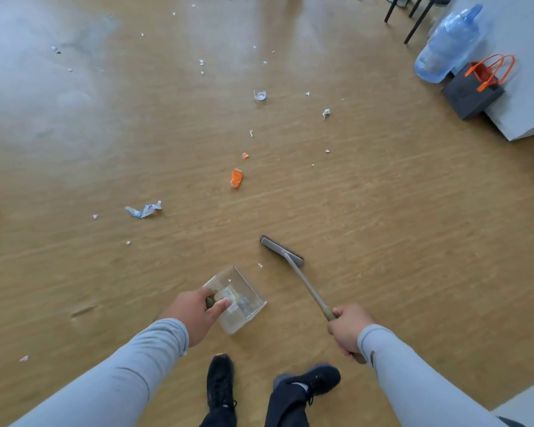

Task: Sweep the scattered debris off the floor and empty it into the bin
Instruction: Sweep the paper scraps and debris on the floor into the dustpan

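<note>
- Floor [383, 241]: smooth wood-look boards with some glare, so light scraps will likely slide easily and may skitter ahead of the bristles.
- Broom [293, 266]: long thin stiff handle and a narrow flat head. The head is down on the floor just right of the dustpan. It looks light and is best held near the top end for reach. The right hand [349, 329] is wrapped round the upper handle with its fingers curled tight.
- Dustpan [239, 298]: clear rigid plastic that looks light and probably a bit brittle. It sits low at the floor in front of the feet, mouth facing away, with some scraps already inside. The left hand [198, 312] grips its dark stub handle, thumb on top. Whether the front lip touches the floor I cannot tell.
- Crumpled white-blue wrapper [144, 210]: left of centre, well apart from the pan. It is soft and weightless, so drag it rather than flick it.
- Orange wrapper [236, 178]: ahead of the broom head. It is thin foil or paper and will probably catch air.
- Small white paper bits [326, 113]: scattered far up the floor. They are very light and may cling to the bristles.
- Tiny scrap [260, 265]: between the pan and the broom head, and the nearest piece to take.
- No bin in view.
</note>
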### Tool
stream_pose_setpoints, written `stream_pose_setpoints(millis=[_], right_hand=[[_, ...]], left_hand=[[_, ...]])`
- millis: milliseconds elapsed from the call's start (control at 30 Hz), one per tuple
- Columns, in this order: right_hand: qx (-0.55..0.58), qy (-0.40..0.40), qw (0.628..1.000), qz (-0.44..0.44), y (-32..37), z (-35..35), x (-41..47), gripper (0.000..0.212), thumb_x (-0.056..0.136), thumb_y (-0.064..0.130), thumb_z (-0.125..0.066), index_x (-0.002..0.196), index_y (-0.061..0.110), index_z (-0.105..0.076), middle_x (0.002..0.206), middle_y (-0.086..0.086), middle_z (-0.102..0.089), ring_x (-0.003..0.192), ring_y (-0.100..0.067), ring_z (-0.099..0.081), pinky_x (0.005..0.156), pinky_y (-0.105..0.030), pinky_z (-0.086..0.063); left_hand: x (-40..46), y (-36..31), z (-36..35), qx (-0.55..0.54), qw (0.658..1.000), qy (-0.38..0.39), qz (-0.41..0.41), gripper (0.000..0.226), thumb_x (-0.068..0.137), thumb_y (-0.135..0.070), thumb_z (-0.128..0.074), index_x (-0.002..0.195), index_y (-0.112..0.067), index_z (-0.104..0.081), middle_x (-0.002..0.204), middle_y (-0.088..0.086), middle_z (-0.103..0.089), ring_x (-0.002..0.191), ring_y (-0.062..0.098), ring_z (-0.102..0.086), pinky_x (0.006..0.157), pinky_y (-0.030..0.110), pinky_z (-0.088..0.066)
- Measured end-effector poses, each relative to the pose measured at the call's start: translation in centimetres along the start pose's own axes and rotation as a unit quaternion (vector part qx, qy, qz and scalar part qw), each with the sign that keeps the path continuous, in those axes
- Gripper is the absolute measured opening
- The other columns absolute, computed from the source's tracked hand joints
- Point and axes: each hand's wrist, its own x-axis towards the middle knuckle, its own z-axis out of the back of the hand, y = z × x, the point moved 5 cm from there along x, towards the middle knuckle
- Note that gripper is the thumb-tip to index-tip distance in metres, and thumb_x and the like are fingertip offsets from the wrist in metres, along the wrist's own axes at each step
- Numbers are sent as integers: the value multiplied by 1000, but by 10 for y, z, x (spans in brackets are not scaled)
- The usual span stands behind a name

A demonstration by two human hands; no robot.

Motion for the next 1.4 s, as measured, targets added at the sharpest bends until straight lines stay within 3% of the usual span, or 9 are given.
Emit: stream_pose_setpoints(millis=[133, 333, 433, 600, 700, 800, 933, 1133, 1400], right_hand=[[-56, 29, 998, 8, 10, -24, -21, 49, 96, 13, -48, 143, 29, -52, 77, -6, -61, 54, -21, -48, 44, -24, -41], [49, 78, 995, -28, -23, 21, -51, 55, 95, 14, -58, 147, 25, -48, 53, -6, -57, 38, -14, -43, 39, -23, -34], [42, 65, 997, -19, -26, 13, -57, 58, 96, 15, -56, 151, 27, -43, 57, -6, -59, 40, -16, -44, 41, -24, -37], [1, 54, 999, -2, -4, -30, -45, 60, 94, 14, -50, 151, 32, -42, 66, -7, -58, 47, -17, -45, 43, -22, -36], [13, 100, 995, -9, -1, -31, -52, 55, 94, 11, -53, 146, 28, -46, 63, -8, -60, 40, -14, -44, 40, -20, -34], [43, 120, 992, -25, -17, -5, -66, 51, 94, 11, -59, 143, 23, -51, 59, -6, -61, 42, -13, -46, 39, -23, -35], [68, 116, 991, -25, -38, 17, -90, 48, 96, 15, -60, 142, 27, -53, 63, -5, -61, 45, -12, -47, 42, -25, -35], [122, 62, 990, -19, -60, 32, -104, 47, 96, 16, -57, 142, 26, -53, 65, -9, -59, 43, -12, -47, 41, -22, -36], [241, 26, 970, 12, -73, 83, -115, 35, 98, 15, -58, 133, 22, -57, 61, -7, -59, 42, -12, -45, 41, -20, -32]], left_hand=[[8, 2, 8, 15, 1000, 10, -4, 53, 92, -69, -44, 122, -28, -61, 95, -10, -66, 82, 11, -63, 67, 29, -50], [7, 4, 14, 28, 999, 24, -7, 56, 93, -71, -41, 124, -29, -59, 99, -7, -68, 82, 14, -65, 69, 32, -54], [7, 3, 14, 29, 999, 26, -10, 57, 93, -70, -41, 130, -29, -56, 100, -5, -68, 82, 15, -64, 66, 31, -51], [5, 4, 14, 19, 999, 30, -8, 54, 91, -72, -42, 115, -27, -61, 94, -8, -68, 80, 12, -65, 76, 35, -57], [1, 6, 12, 19, 1000, 22, -6, 55, 91, -74, -40, 108, -26, -61, 91, -8, -66, 78, 11, -63, 70, 32, -53], [0, 4, 7, -44, 996, 76, 24, 51, 93, -68, -43, 105, -22, -62, 91, 4, -72, 68, 19, -64, 61, 30, -49], [-2, 4, 1, -146, 975, 145, 80, 37, 94, -49, -52, 112, -18, -59, 87, 10, -63, 48, 19, -41, 46, 23, -34], [-30, -2, 8, -237, 958, 118, 110, 30, 94, -31, -55, 108, -5, -59, 78, 11, -57, 45, 18, -35, 43, 17, -28], [-44, -44, 43, -292, 947, 100, 93, 21, 96, -30, -55, 105, -12, -59, 75, 15, -61, 45, 20, -46, 45, 22, -34]])
